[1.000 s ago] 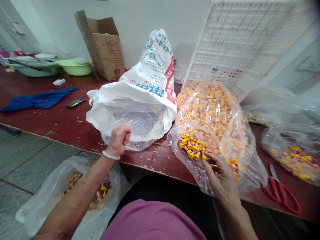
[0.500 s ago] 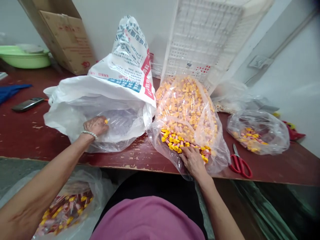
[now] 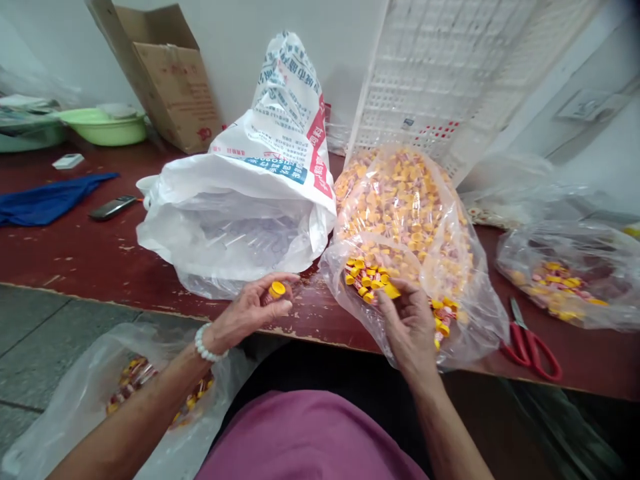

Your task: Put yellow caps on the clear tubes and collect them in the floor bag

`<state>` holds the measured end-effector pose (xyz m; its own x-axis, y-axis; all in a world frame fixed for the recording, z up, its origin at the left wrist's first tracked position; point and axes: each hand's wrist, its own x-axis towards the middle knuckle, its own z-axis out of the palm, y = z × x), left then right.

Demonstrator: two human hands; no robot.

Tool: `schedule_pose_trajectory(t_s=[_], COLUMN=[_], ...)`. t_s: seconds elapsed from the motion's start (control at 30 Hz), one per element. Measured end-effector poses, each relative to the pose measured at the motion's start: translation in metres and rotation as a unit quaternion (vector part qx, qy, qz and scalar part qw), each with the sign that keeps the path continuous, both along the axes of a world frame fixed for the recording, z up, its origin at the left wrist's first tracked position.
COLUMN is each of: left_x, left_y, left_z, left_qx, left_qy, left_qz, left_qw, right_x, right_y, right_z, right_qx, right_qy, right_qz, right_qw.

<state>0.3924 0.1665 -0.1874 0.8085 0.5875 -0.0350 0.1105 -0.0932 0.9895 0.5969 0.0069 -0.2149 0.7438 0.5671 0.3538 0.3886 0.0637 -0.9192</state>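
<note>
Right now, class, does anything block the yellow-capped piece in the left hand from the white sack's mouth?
Nothing visible does: the left hand holds the yellow-capped piece by the white sack's near rim.

This looks like a small workshop: a scuffed red bench [image 3: 65, 260] before a plain wall [image 3: 240, 40], with a carton [image 3: 175, 100] at ten o'clock, a printed sack [image 3: 280, 147] at eleven, a crate [image 3: 415, 67] at one, scissors [image 3: 523, 331] at four, and bags [image 3: 480, 333] of yellow-capped pieces [image 3: 370, 277] on the bench at three and below it at eight.
</note>
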Motion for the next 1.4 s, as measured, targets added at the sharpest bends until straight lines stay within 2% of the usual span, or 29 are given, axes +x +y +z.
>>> schedule_pose_trajectory(t_s=[0.1,0.17,0.27,0.4,0.5,0.57,0.63,0.73,0.83,0.93,1.03,1.13,1.2,1.27,1.3,1.4], left_x=[0.012,0.018,0.022,0.025,0.028,0.03,0.033,0.035,0.034,0.029,0.019,0.007,-0.003,-0.014,-0.019,-0.037], left_y=[-0.033,-0.046,-0.054,-0.056,-0.056,-0.056,-0.058,-0.06,-0.059,-0.055,-0.052,-0.051,-0.049,-0.043,-0.039,-0.021], left_z=[-0.001,-0.007,-0.016,-0.02,-0.017,-0.014,-0.013,-0.014,-0.016,-0.018,-0.021,-0.025,-0.028,-0.029,-0.031,-0.036], left_qx=[-0.042,-0.075,-0.15,-0.197,-0.227,-0.25,-0.278,-0.317,-0.349,-0.371,-0.381,-0.399,-0.413,-0.416,-0.413,-0.391], left_qy=[0.008,0.003,-0.031,-0.047,-0.059,-0.072,-0.084,-0.09,-0.087,-0.075,-0.066,-0.066,-0.055,-0.047,-0.041,-0.038], left_qz=[-0.073,-0.099,-0.119,-0.138,-0.119,-0.11,-0.109,-0.107,-0.108,-0.089,-0.05,-0.02,0.008,0.05,0.074,0.15], left_qw=[0.996,0.992,0.981,0.97,0.965,0.959,0.951,0.938,0.927,0.921,0.921,0.914,0.909,0.907,0.907,0.907], right_x=[-0.039,-0.05,-0.048,-0.041,-0.042,-0.046,-0.05,-0.055,-0.057,-0.058,-0.065,-0.068,-0.058,-0.035,-0.019,0.029], right_y=[0.01,0.012,0.009,-0.001,-0.006,-0.007,-0.006,-0.002,0.003,0.008,0.009,0.001,-0.01,-0.028,-0.038,-0.07], right_z=[0.018,0.019,0.013,0.013,0.015,0.012,0.007,0.001,-0.001,-0.001,-0.001,0.004,0.008,0.008,0.006,-0.008], right_qx=[0.017,0.0,-0.024,-0.047,-0.06,-0.055,-0.054,-0.057,-0.07,-0.102,-0.125,-0.105,-0.117,-0.17,-0.206,-0.297], right_qy=[0.05,0.026,-0.012,-0.071,-0.204,-0.3,-0.353,-0.36,-0.341,-0.327,-0.333,-0.336,-0.336,-0.332,-0.33,-0.333], right_qz=[0.108,0.131,0.125,0.176,0.185,0.167,0.14,0.106,0.103,0.142,0.201,0.223,0.166,0.056,-0.006,-0.105], right_qw=[0.993,0.991,0.992,0.981,0.959,0.938,0.924,0.925,0.932,0.929,0.913,0.909,0.92,0.926,0.921,0.889])
